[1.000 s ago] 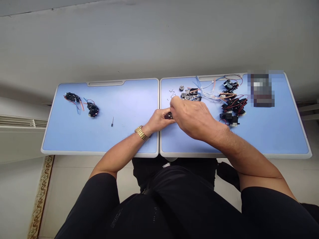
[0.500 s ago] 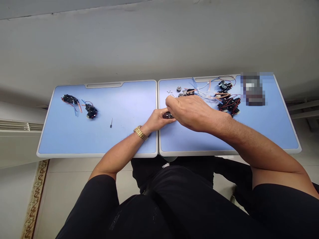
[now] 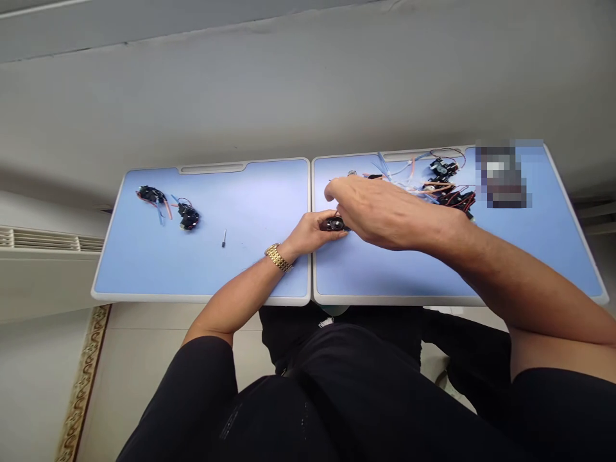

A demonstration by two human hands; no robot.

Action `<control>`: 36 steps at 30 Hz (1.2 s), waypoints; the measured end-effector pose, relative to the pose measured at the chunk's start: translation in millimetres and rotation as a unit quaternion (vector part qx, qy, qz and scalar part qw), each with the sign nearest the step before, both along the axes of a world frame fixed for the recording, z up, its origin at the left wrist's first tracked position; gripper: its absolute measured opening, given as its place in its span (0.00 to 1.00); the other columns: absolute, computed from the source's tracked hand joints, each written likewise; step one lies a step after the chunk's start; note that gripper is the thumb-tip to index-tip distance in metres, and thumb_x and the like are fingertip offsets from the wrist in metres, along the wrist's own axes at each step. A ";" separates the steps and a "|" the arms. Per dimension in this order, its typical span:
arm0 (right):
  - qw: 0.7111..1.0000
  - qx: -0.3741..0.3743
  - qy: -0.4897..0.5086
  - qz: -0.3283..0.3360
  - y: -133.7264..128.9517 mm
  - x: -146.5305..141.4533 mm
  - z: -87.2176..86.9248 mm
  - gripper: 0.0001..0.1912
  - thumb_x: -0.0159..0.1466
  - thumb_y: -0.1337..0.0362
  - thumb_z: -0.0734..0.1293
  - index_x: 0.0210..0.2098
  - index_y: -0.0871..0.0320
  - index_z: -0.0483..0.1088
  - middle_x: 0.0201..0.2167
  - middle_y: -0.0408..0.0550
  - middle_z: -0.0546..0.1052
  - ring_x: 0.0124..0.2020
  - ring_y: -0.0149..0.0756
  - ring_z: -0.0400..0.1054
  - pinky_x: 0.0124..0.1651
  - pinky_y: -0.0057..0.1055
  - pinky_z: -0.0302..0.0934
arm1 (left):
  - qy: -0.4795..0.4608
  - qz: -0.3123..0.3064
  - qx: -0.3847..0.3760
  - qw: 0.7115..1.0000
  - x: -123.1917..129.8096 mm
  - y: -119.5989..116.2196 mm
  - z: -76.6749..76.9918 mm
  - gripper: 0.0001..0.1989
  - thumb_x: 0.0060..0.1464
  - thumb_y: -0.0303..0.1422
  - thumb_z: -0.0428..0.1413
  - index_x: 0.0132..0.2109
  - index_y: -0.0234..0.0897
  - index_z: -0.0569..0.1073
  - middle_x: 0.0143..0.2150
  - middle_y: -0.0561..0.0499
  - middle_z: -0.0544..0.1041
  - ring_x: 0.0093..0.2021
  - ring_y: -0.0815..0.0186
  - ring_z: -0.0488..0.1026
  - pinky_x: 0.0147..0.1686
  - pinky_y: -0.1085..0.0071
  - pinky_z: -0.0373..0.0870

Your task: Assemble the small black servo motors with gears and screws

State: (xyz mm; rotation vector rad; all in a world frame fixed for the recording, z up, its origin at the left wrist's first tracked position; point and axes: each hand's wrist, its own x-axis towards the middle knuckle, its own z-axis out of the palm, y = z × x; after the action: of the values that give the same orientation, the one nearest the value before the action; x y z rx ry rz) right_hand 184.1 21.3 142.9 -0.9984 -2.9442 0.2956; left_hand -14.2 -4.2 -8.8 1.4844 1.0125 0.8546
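Observation:
My left hand (image 3: pixel 315 234), with a gold watch (image 3: pixel 278 257) at its wrist, grips a small black part (image 3: pixel 335 223) just right of the seam between two blue table tops. Above and against this part is my right hand (image 3: pixel 370 208), its fingers curled together; whatever lies between them is hidden. Behind my right hand, a small round metal piece (image 3: pixel 352 173) and a dark piece (image 3: pixel 373 177) show only in part.
Black wired assemblies (image 3: pixel 450 186) and clear and orange ties (image 3: pixel 397 168) lie on the right table (image 3: pixel 385 276). The left table (image 3: pixel 202 269) holds two black assemblies (image 3: pixel 187 215) and a small screwdriver (image 3: pixel 224 239). A pixelated object (image 3: pixel 503 176) is far right.
The view has shifted, so the tables sit slightly further right. More of the black part now shows in my left hand, and my right hand covers more of the pieces behind it.

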 end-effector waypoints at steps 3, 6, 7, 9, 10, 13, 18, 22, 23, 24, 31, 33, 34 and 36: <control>0.999 0.036 -0.002 -0.028 0.2 2.0 -4.8 0.06 0.77 0.62 0.63 0.47 0.57 0.70 0.34 0.53 0.81 0.29 0.41 0.65 0.36 0.38 0.44 | -0.005 -0.020 0.005 1.000 0.7 -0.9 2.9 0.19 0.56 0.49 0.73 0.40 0.37 0.85 0.36 0.50 0.83 0.38 0.63 0.79 0.43 0.63 0.77; 0.998 0.050 -0.022 -0.027 1.0 0.8 -6.3 0.07 0.77 0.62 0.63 0.45 0.57 0.72 0.28 0.51 0.79 0.26 0.40 0.64 0.35 0.39 0.41 | 0.002 -0.007 0.000 1.000 0.7 -1.2 3.8 0.19 0.55 0.49 0.74 0.41 0.37 0.85 0.34 0.50 0.82 0.35 0.63 0.78 0.40 0.64 0.77; 0.999 0.044 -0.025 -0.015 0.8 0.5 -5.7 0.06 0.76 0.65 0.63 0.44 0.56 0.72 0.29 0.51 0.80 0.26 0.40 0.64 0.35 0.39 0.41 | 0.004 0.001 -0.002 1.000 0.5 -0.9 3.7 0.20 0.55 0.49 0.74 0.42 0.37 0.85 0.33 0.51 0.81 0.34 0.64 0.77 0.39 0.64 0.76; 0.999 0.030 -0.018 0.003 -0.5 0.4 -3.8 0.06 0.74 0.70 0.63 0.45 0.56 0.72 0.34 0.53 0.81 0.29 0.41 0.66 0.35 0.39 0.42 | 0.003 0.006 -0.003 1.000 0.0 0.3 2.9 0.21 0.54 0.49 0.75 0.44 0.36 0.86 0.33 0.51 0.81 0.33 0.64 0.76 0.37 0.65 0.76; 1.000 0.028 -0.012 0.002 -1.5 0.4 -2.8 0.06 0.73 0.70 0.63 0.46 0.57 0.72 0.36 0.54 0.82 0.31 0.41 0.68 0.35 0.38 0.42 | 0.000 0.004 -0.005 1.000 -0.3 1.0 2.3 0.22 0.53 0.49 0.75 0.45 0.36 0.86 0.34 0.50 0.82 0.33 0.65 0.76 0.37 0.65 0.76; 0.998 0.039 -0.010 -0.043 -4.2 0.4 -2.5 0.08 0.77 0.64 0.62 0.48 0.57 0.72 0.38 0.56 0.82 0.34 0.44 0.70 0.35 0.38 0.43 | -0.008 0.002 -0.009 1.000 -0.5 2.4 1.5 0.23 0.52 0.49 0.76 0.45 0.36 0.86 0.34 0.51 0.82 0.33 0.66 0.75 0.37 0.66 0.75; 0.998 0.041 -0.002 -0.056 -0.3 3.6 -11.8 0.11 0.79 0.61 0.60 0.48 0.57 0.73 0.33 0.52 0.81 0.31 0.43 0.69 0.38 0.39 0.46 | -0.022 0.010 -0.014 1.000 2.0 1.0 5.3 0.21 0.51 0.46 0.77 0.42 0.35 0.86 0.35 0.49 0.83 0.36 0.65 0.77 0.41 0.67 0.77; 0.996 0.031 0.075 -0.026 3.6 9.3 -19.5 0.11 0.79 0.61 0.61 0.53 0.55 0.73 0.38 0.53 0.81 0.36 0.45 0.71 0.40 0.39 0.54 | -0.040 0.010 -0.025 0.999 4.4 1.3 6.2 0.20 0.50 0.44 0.76 0.42 0.33 0.86 0.38 0.49 0.84 0.38 0.65 0.78 0.45 0.66 0.76; 0.996 0.029 0.085 -0.031 3.6 9.6 -19.7 0.12 0.79 0.60 0.60 0.54 0.55 0.73 0.38 0.53 0.81 0.38 0.46 0.71 0.41 0.39 0.55 | -0.041 0.010 -0.025 0.999 4.6 1.8 5.5 0.20 0.50 0.44 0.77 0.42 0.33 0.86 0.38 0.49 0.83 0.38 0.66 0.77 0.44 0.67 0.76; 0.995 0.024 0.086 -0.041 3.3 9.1 -19.1 0.13 0.79 0.59 0.60 0.55 0.55 0.72 0.39 0.53 0.82 0.38 0.47 0.72 0.41 0.39 0.56 | -0.038 0.008 -0.024 0.999 4.8 2.3 4.6 0.20 0.49 0.44 0.77 0.42 0.33 0.85 0.37 0.49 0.83 0.37 0.66 0.77 0.43 0.67 0.75; 0.994 -0.018 0.017 -0.103 0.1 0.1 1.5 0.19 0.79 0.57 0.56 0.59 0.56 0.73 0.36 0.55 0.82 0.38 0.50 0.72 0.41 0.41 0.56 | -0.077 0.003 -0.033 0.996 6.1 2.6 2.2 0.24 0.48 0.42 0.77 0.49 0.33 0.86 0.42 0.47 0.85 0.43 0.64 0.80 0.52 0.63 0.76; 0.995 -0.033 0.023 -0.093 -0.5 -0.2 5.5 0.20 0.78 0.58 0.56 0.60 0.55 0.73 0.39 0.56 0.83 0.37 0.50 0.72 0.41 0.41 0.56 | -0.079 0.005 -0.030 0.996 6.3 2.6 2.1 0.23 0.48 0.42 0.77 0.48 0.33 0.86 0.43 0.47 0.85 0.43 0.64 0.80 0.52 0.63 0.76; 0.995 -0.036 0.028 -0.090 -0.8 -0.2 6.1 0.20 0.78 0.59 0.56 0.60 0.55 0.73 0.40 0.56 0.83 0.38 0.49 0.71 0.41 0.41 0.56 | -0.075 0.006 -0.028 0.997 6.2 3.0 1.9 0.23 0.48 0.42 0.77 0.47 0.33 0.86 0.42 0.47 0.85 0.43 0.64 0.79 0.51 0.63 0.76; 0.995 -0.030 0.036 -0.090 -1.2 -0.7 4.6 0.20 0.77 0.58 0.57 0.61 0.55 0.73 0.42 0.56 0.84 0.38 0.49 0.71 0.41 0.40 0.56 | -0.064 0.011 -0.021 0.998 6.0 4.0 0.8 0.22 0.48 0.43 0.77 0.46 0.33 0.86 0.40 0.48 0.84 0.41 0.64 0.79 0.49 0.64 0.76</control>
State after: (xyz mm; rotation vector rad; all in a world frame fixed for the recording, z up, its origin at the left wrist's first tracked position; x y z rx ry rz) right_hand 183.4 20.1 147.5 -1.2234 -2.7713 0.4077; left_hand -8.2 -0.2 -7.9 1.3679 0.9482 0.9259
